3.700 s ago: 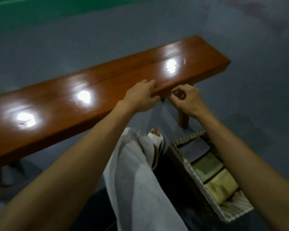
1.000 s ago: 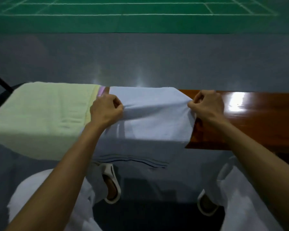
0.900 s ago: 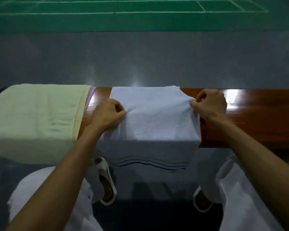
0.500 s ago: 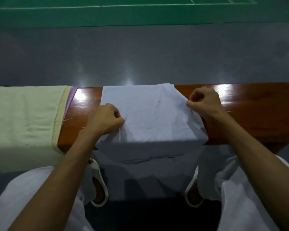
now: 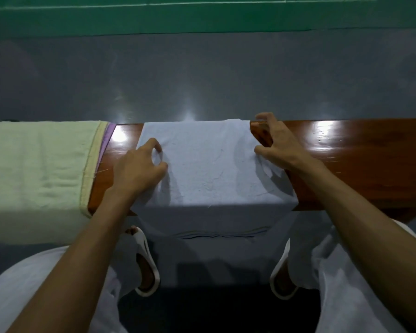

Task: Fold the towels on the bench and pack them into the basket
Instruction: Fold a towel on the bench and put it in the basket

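A pale blue towel [image 5: 202,169] lies spread across the brown wooden bench [image 5: 351,164], its near part hanging over the front edge. My left hand [image 5: 137,169] hovers at the towel's left edge with fingers loosely curled and nothing held. My right hand [image 5: 274,143] rests with fingers spread on the towel's right edge and the bench top. To the left, a pale green towel [image 5: 34,169] drapes over the bench, and a strip of purple towel [image 5: 108,138] shows under it. The basket is out of view.
My knees in white trousers [image 5: 360,284] and my feet in white slippers [image 5: 147,267] are in front of the bench. Grey floor [image 5: 202,75] lies beyond it, with a green court [image 5: 154,18] at the top. Bare bench top extends to the right.
Both hands have let go of the blue towel's side edges after pulling it flat. The right hand has opened and moved toward the far edge. The view has shifted slightly.
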`<state>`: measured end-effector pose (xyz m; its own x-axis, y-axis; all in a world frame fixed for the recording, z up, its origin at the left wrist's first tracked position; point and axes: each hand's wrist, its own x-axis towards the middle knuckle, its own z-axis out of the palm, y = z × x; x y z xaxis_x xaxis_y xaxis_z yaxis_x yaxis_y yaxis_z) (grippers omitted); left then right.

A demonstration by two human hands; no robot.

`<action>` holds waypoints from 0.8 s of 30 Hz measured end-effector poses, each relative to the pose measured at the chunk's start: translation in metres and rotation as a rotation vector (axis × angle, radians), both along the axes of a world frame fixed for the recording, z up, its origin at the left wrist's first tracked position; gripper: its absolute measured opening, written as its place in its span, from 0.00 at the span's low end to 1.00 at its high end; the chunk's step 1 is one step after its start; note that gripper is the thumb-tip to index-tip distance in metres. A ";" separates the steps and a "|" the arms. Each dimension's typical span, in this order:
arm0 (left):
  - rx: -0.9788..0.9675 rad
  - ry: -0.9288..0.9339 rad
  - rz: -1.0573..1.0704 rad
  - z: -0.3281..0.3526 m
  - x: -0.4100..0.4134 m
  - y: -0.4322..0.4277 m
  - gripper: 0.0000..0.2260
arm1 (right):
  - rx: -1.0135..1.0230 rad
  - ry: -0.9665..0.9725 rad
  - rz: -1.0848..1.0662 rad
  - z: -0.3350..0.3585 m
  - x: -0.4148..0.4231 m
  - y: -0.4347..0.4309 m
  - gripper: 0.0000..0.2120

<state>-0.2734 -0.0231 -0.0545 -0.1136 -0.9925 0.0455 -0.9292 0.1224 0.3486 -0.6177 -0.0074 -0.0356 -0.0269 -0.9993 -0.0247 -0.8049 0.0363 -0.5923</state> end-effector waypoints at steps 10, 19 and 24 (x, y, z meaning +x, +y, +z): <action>-0.024 0.022 -0.017 -0.006 0.005 0.003 0.15 | -0.084 0.208 0.033 -0.014 0.019 -0.009 0.29; 0.061 0.130 -0.043 -0.006 -0.016 0.004 0.16 | -0.016 0.257 -0.116 -0.023 -0.017 -0.003 0.40; 0.104 0.353 0.081 0.006 -0.015 0.007 0.14 | -0.122 0.246 -0.254 -0.024 -0.007 0.023 0.27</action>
